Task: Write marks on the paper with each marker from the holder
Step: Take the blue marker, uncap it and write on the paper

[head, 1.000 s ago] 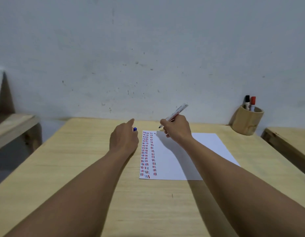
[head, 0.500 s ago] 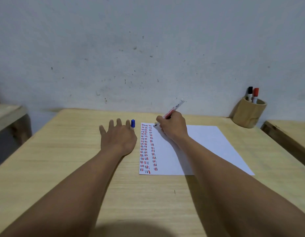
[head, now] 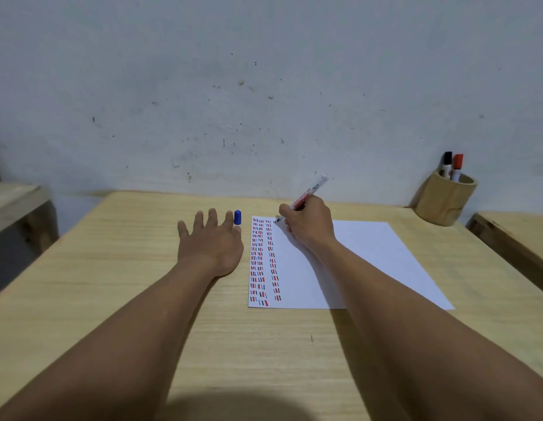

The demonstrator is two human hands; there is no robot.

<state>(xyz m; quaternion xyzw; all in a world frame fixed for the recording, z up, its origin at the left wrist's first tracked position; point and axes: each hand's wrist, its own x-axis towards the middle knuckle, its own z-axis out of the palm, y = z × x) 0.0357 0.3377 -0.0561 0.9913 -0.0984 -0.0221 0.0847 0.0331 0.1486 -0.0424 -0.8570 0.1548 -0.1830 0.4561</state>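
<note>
A pale wooden bench [head: 112,299] carries everything, with a white sheet of paper [head: 370,262] as its centre. Both forearms reach forward from the near edge. Left of the paper, the left hand [head: 209,244] lies flat, palm down, fingers spread and holding nothing; its index fingertip sits just beside a small blue cap [head: 237,217] standing upright off the paper's far-left corner. The right hand [head: 308,224] rests on the paper's far part, clenched around a white marker [head: 309,192] that tilts up and away to the right, its dark tip at the paper's far edge beside two columns of short red and dark marks [head: 264,259]. Well to the right of the paper, a round wooden holder [head: 443,202] holds a black-capped marker [head: 447,164] and a red-capped marker [head: 457,167], both upright.
</note>
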